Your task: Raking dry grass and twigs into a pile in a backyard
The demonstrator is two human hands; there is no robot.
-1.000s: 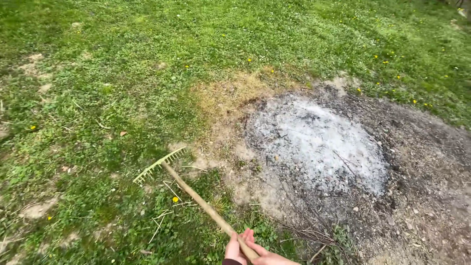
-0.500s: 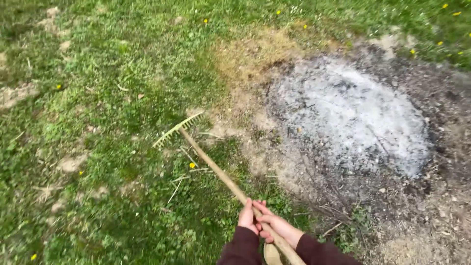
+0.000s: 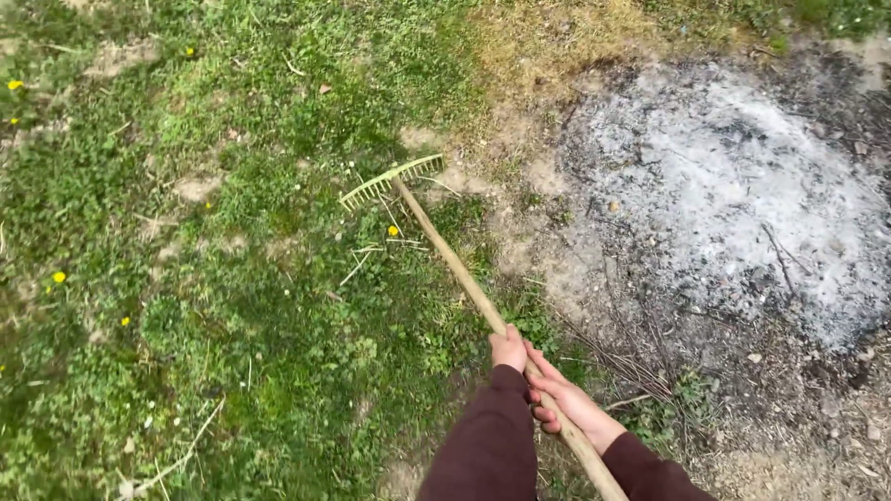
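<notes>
Head view: left hand (image 3: 509, 350) and right hand (image 3: 561, 401), fingers wrapped tight round the long wooden rake handle (image 3: 464, 278) at lower centre, one behind the other for leverage; pale yellow toothed rake head (image 3: 391, 182) rests on grass (image 3: 232, 278) at upper centre, beside grey ash patch (image 3: 742, 186).

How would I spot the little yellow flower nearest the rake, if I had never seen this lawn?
Find the big grey ash patch on the right, then the wooden rake both hands hold, running up-left onto the grass. Just below the rake's pale toothed head, left of the handle, sits one yellow flower among dry stalks. The other yellow blooms lie far off toward the left edge.
</notes>
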